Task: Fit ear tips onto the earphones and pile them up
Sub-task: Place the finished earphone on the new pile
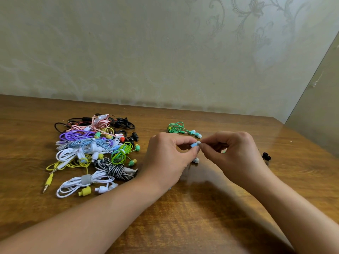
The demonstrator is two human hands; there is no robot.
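Wooden table [201,217] fills the lower frame, patterned wall [146,52] above. Left-centre: 1 big pile of coiled earphones [95,153], too tangled to count, mixed colours. 2 hands meet at centre. Left hand [170,158] pinches a light-blue earbud [194,145] w/ curled fingers; right hand [236,154] pinches a white ear tip [198,143] against its end. 1 green earphone set [178,128] lies just above the hands. 1 small black item [266,156] at right, unclear.

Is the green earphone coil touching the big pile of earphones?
Apart. The head view shows bare table between the green earphone coil and the pile.
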